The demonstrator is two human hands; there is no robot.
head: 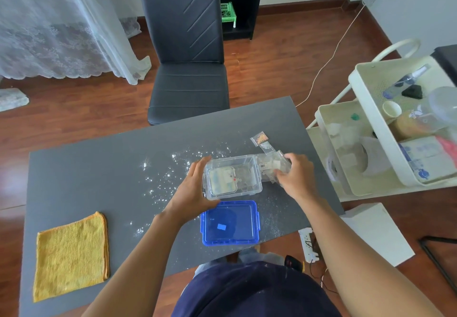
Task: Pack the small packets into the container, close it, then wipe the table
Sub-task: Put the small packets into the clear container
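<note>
A clear plastic container [249, 168] stands open on the grey table [99, 173], with a few packets inside. My left hand [195, 183] grips its left wall. My right hand [294, 175] is closed on a bunch of small clear packets [270, 167] just past the container's right rim. Two more small packets [262, 141] lie on the table behind them. The blue lid [230, 222] lies flat in front of the container. A folded yellow cloth [71, 254] rests at the table's front left. White powder [163, 175] is scattered around the container.
A dark chair [188, 56] stands at the table's far edge. A white cart [385, 128] with bottles, a cup and boxes sits close on the right. A power strip [308, 245] and a white board [376, 232] lie on the floor by the front right corner.
</note>
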